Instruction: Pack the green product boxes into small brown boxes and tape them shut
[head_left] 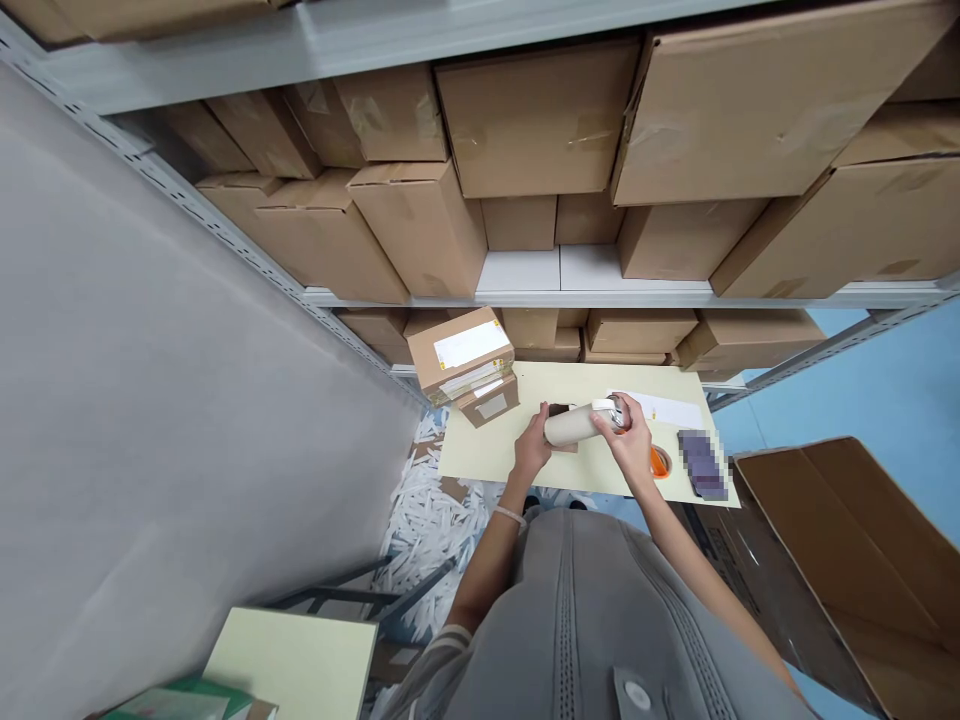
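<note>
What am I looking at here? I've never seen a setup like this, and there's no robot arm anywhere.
No machine shows: these are a person's bare hands. The single picture comes from a camera worn on the head, looking forward and down, so the grey clothing below is the wearer's own.

The right hand grips a pale bottle near its cap. The left hand is at the other end, by a brown piece of cardboard; its exact grip is unclear.

On the pale yellow table, two stacked cartons stand to the left. To the right lie a white sheet, an orange tape roll and a blurred dark object.
</note>
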